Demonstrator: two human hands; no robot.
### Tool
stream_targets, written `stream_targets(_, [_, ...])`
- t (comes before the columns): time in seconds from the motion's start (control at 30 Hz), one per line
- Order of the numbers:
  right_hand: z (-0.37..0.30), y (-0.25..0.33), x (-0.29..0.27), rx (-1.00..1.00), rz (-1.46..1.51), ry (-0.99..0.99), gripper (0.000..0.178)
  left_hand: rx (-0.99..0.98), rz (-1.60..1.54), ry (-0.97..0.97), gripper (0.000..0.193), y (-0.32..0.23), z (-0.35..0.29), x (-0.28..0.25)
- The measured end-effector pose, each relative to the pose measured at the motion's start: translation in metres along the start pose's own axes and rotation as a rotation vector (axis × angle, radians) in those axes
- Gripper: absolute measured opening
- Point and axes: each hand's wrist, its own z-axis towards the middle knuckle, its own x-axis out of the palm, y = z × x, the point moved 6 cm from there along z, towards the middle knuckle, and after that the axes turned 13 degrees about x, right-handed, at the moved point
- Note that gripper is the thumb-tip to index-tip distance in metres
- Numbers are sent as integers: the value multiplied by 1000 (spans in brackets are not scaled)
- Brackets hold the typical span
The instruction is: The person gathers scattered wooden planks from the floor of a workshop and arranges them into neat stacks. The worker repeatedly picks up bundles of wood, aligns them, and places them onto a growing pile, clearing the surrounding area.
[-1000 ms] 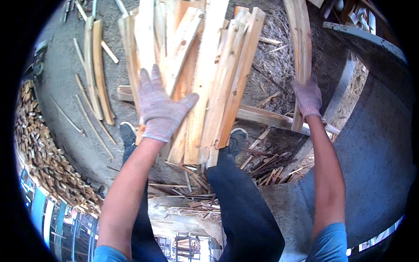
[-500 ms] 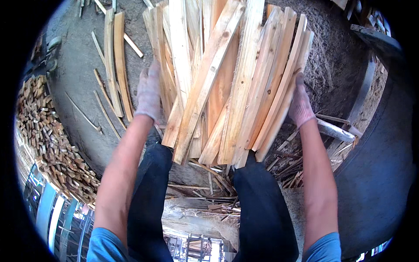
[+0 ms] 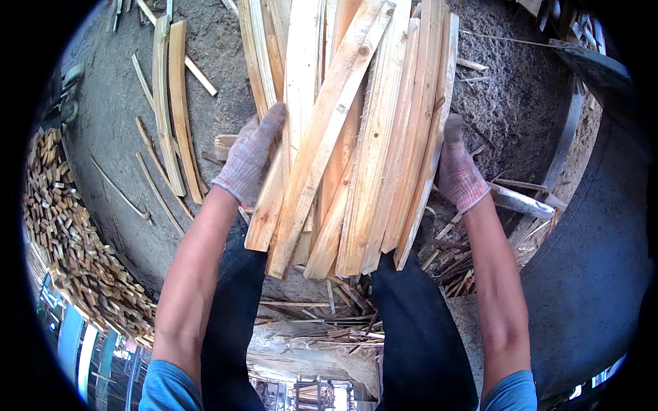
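Observation:
A bundle of pale sawn wooden strips (image 3: 370,157) stretches away from me between my two gloved hands, its near ends above my knees. One knotty strip (image 3: 339,113) lies slantwise across the top. My left hand (image 3: 252,154) presses the bundle's left side, its fingers reaching the edge strips. Against the outermost right strip is my right hand (image 3: 459,168); the bundle partly hides its fingers. Both hands squeeze the strips from opposite sides.
Loose strips (image 3: 179,103) lie on the dusty ground at left. Farther left stands a big stack of cut wood (image 3: 82,253). Scrap sticks (image 3: 346,332) are strewn between my legs. A dark curved metal surface (image 3: 582,274) rises at right, beside a pale piece of wood (image 3: 521,202).
My hands have come closer together, pressing the spread strips into a narrower bundle. The right-hand strips have shifted left, and the near ends have come slightly toward me.

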Motion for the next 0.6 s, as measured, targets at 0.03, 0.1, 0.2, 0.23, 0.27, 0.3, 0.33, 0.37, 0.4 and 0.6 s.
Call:
stream_targets(0.03, [0, -3, 5, 24, 44, 46, 126, -8, -78, 22, 88, -1, -2, 0])
stream_targets(0.1, [11, -10, -2, 27, 464, 55, 118, 0, -203, 58, 93, 5, 1, -1])
stream_targets(0.2, [38, -11, -6, -60, 546, 155, 104, 16, -357, 114, 99, 20, 20, -12])
stream_targets(0.23, [49, -8, -9, -66, 505, 146, 101, -2, -416, 151, 100, 19, 26, -12])
stream_targets(0.27, [63, 4, -9, -74, 457, 126, 98, -5, -477, 187, 101, 16, 32, -10])
stream_targets(0.3, [70, 7, -8, -73, 431, 116, 95, 2, -479, 153, 102, 20, 34, -13])
stream_targets(0.33, [71, 5, -7, -70, 410, 103, 93, 10, -482, 120, 103, 26, 37, -14])
stream_targets(0.37, [70, 1, -5, -60, 393, 95, 90, 21, -484, 81, 105, 25, 37, -15])
stream_targets(0.4, [70, -2, -2, -48, 376, 86, 87, -30, -510, 113, 95, 26, 35, -12])
stream_targets(0.6, [54, -61, 5, 5, 287, -10, 70, -11, -590, 186, 76, 31, 17, -11])
